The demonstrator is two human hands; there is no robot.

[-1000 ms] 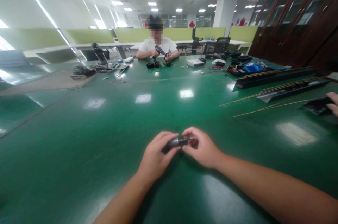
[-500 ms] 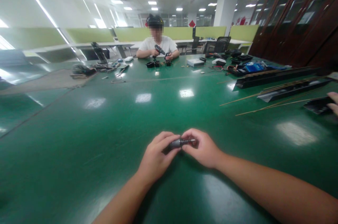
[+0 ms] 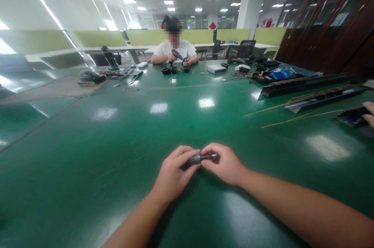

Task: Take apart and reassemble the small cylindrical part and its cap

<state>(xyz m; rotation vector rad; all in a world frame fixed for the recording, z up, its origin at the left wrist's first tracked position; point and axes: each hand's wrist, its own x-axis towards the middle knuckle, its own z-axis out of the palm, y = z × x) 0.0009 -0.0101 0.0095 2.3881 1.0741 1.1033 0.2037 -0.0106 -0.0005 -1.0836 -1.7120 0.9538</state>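
Just above the green table (image 3: 122, 170), both of my hands meet around a small dark grey cylindrical piece (image 3: 194, 159) with a thin, ribbed metal shaft at its right end. My left hand (image 3: 175, 170) is closed on the thick body, thumb below and fingers above. Around the shaft (image 3: 208, 157) the fingers of my right hand (image 3: 224, 164) are curled, with the thumb on the near side. The left end of the piece is hidden in my left palm. Its exact kind is too small to make out.
Across the table sits a person (image 3: 175, 49) holding a power drill (image 3: 176, 54). Long black channels (image 3: 324, 100) and thin rods (image 3: 274, 113) lie at right, near another person's hand (image 3: 369, 113). Tools and a white box (image 3: 216, 69) stand at the far side.
My hands stay almost in place. At the right end of the grey body, slightly more of the ribbed shaft shows between my fingers than before.
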